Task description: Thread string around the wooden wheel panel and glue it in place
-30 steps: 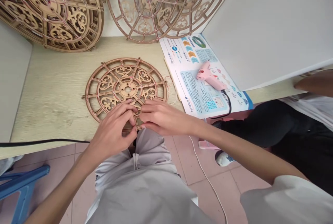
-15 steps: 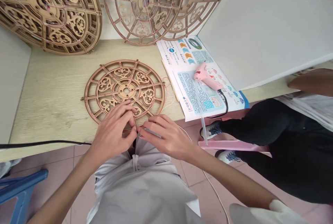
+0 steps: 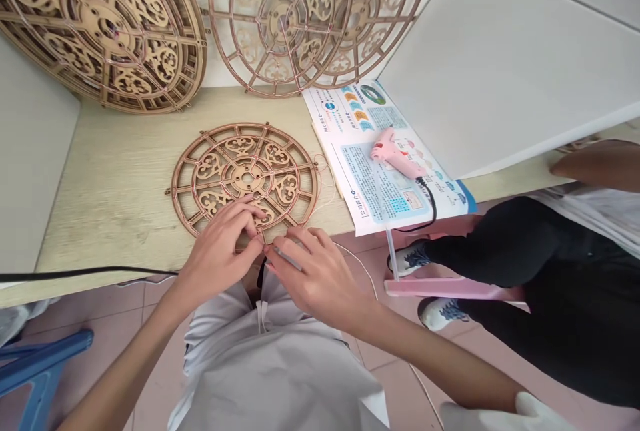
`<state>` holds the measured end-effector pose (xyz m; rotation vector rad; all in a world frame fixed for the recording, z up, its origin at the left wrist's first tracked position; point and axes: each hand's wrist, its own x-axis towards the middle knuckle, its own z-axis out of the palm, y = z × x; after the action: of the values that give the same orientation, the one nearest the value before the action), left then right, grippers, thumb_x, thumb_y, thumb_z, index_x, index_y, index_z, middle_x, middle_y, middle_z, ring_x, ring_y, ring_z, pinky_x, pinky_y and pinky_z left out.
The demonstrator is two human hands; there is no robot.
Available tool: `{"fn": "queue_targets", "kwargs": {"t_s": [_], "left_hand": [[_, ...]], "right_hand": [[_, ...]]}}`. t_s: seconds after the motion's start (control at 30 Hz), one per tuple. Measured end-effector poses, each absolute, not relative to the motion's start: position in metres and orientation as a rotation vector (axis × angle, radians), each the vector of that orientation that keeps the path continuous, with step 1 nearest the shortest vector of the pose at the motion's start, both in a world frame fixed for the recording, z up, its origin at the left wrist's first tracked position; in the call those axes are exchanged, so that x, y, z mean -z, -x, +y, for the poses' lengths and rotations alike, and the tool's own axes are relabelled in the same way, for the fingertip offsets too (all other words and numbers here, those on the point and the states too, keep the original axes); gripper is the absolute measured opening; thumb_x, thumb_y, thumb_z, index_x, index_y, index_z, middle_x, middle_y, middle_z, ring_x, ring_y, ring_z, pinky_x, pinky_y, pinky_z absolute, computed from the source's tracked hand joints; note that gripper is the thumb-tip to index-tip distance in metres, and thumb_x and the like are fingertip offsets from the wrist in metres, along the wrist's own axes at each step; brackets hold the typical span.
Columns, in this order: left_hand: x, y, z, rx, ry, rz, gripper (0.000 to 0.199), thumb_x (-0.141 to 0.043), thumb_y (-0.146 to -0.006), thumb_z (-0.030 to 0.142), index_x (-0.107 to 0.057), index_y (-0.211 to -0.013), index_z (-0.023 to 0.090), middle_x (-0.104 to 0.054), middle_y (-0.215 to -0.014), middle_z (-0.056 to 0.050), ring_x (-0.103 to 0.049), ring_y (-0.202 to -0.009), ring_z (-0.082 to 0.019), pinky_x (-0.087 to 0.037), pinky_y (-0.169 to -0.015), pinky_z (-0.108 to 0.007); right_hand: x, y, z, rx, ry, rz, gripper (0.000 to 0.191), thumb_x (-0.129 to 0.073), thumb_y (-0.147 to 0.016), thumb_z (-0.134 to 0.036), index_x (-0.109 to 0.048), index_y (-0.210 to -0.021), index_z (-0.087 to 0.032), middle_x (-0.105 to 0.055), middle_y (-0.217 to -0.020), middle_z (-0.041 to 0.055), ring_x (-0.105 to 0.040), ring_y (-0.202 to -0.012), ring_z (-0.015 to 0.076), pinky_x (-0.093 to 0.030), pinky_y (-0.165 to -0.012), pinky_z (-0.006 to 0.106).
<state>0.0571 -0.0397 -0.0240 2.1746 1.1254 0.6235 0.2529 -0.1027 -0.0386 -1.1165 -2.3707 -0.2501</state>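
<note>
brown disc [image 3: 237, 176], left hand [image 3: 217, 244], right hand [image 3: 323, 274] arched at edge, fingers [image 3: 246, 219] pinched, hold unclear

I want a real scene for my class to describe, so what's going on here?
A person works with two bare hands at the near edge of a round, brown openwork panel lying on a pale wood-grained table. The left hand and right hand nearly meet there; exactly what their fingertips pinch is too small to tell. A pink glue gun lies to the right on a printed white-and-blue sheet. More round openwork panels stand on edge behind.
</note>
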Motion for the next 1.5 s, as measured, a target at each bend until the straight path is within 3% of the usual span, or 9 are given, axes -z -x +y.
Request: {"fn": "queue_targets", "kwargs": {"t_s": [0.33,0.5,0.67,0.73,0.83,0.97,1.13,1.33,1.5], "left_hand": [[0.019,-0.052,-0.038,-0.660,-2.023,1.083,0.017,-0.053,-0.095,0.030,-0.055,-0.081,0.021,-0.067,-0.129,-0.008,-0.048,-0.142,-0.026,-0.039,-0.117,-0.049],[0.009,-0.039,-0.042,-1.175,-1.700,1.102,0.013,-0.057,-0.100,0.030,-0.063,-0.093,0.021,-0.072,-0.116,-0.005,-0.064,-0.125,-0.021,-0.050,-0.109,-0.038],[0.025,-0.038,-0.053,-1.088,-2.220,1.290,0.026,-0.051,-0.104,0.035,-0.068,-0.121,0.025,-0.070,-0.128,-0.004,-0.054,-0.136,-0.023,-0.041,-0.118,-0.046],[0.036,-0.042,-0.058,-0.868,-2.501,1.314,0.060,-0.063,-0.096,0.050,-0.050,-0.148,0.023,-0.060,-0.144,-0.008,-0.044,-0.145,-0.031,-0.029,-0.125,-0.056],[0.046,-0.044,-0.063,-0.804,-2.708,1.308,0.078,-0.063,-0.094,0.056,-0.034,-0.159,0.023,-0.059,-0.145,-0.009,-0.043,-0.146,-0.033,-0.015,-0.127,-0.061],[0.042,-0.034,-0.067,-0.730,-2.763,1.367,0.091,-0.066,-0.088,0.065,-0.028,-0.162,0.026,-0.059,-0.146,-0.009,-0.041,-0.147,-0.036,-0.020,-0.125,-0.061],[0.038,-0.014,-0.068,-0.736,-2.837,1.404,0.093,-0.069,-0.088,0.062,-0.024,-0.163,0.029,-0.061,-0.143,-0.008,-0.043,-0.146,-0.035,-0.020,-0.126,-0.059],[0.043,0.007,-0.067,-0.707,-2.827,1.496,0.091,-0.066,-0.090,0.062,-0.024,-0.163,0.028,-0.058,-0.147,-0.010,-0.038,-0.148,-0.038,-0.024,-0.123,-0.061],[0.034,-0.017,-0.075,-0.719,-2.810,1.355,0.076,-0.069,-0.091,0.052,-0.037,-0.156,0.027,-0.059,-0.145,-0.009,-0.031,-0.152,-0.037,-0.027,-0.123,-0.060]], "right_hand": [[0.034,-0.258,-0.103,-0.261,1.111,-2.041,0.017,-0.056,-0.099,-0.013,-0.069,-0.110,-0.018,-0.073,-0.104,0.0069,-0.063,-0.101,0.0194,-0.050,-0.086,0.038],[0.036,-0.281,-0.103,-0.258,1.226,-1.584,0.021,-0.058,-0.096,-0.008,-0.072,-0.105,-0.020,-0.072,-0.096,0.0067,-0.065,-0.094,0.0193,-0.054,-0.084,0.036],[0.048,-0.319,-0.093,-0.052,1.457,-1.554,0.022,-0.058,-0.098,-0.023,-0.070,-0.117,-0.021,-0.072,-0.108,0.0095,-0.065,-0.102,0.0234,-0.054,-0.091,0.042],[0.051,-0.337,-0.088,-0.013,1.561,-1.545,0.027,-0.056,-0.100,-0.031,-0.068,-0.121,-0.021,-0.071,-0.114,0.0112,-0.064,-0.107,0.0261,-0.054,-0.094,0.045],[0.057,-0.361,-0.083,0.035,1.750,-1.540,0.041,-0.053,-0.099,-0.045,-0.065,-0.127,-0.018,-0.069,-0.118,0.0140,-0.062,-0.112,0.0309,-0.051,-0.096,0.050],[0.068,-0.380,-0.080,-0.025,1.841,-1.546,0.052,-0.052,-0.097,-0.056,-0.065,-0.127,-0.017,-0.070,-0.111,0.0139,-0.062,-0.108,0.0332,-0.052,-0.090,0.049],[0.064,-0.395,-0.069,0.092,1.833,-1.505,0.043,-0.051,-0.097,-0.052,-0.067,-0.118,-0.018,-0.067,-0.099,0.0130,-0.062,-0.095,0.0298,-0.051,-0.084,0.045],[0.070,-0.448,-0.041,0.280,2.034,-1.541,0.060,-0.049,-0.090,-0.044,-0.056,-0.140,-0.012,-0.058,-0.127,0.0250,-0.052,-0.120,0.0432,-0.046,-0.094,0.060],[0.089,-0.466,-0.027,0.113,2.036,-1.569,0.063,-0.050,-0.087,-0.047,-0.058,-0.137,-0.008,-0.060,-0.121,0.0243,-0.057,-0.110,0.0380,-0.049,-0.093,0.055]]}}
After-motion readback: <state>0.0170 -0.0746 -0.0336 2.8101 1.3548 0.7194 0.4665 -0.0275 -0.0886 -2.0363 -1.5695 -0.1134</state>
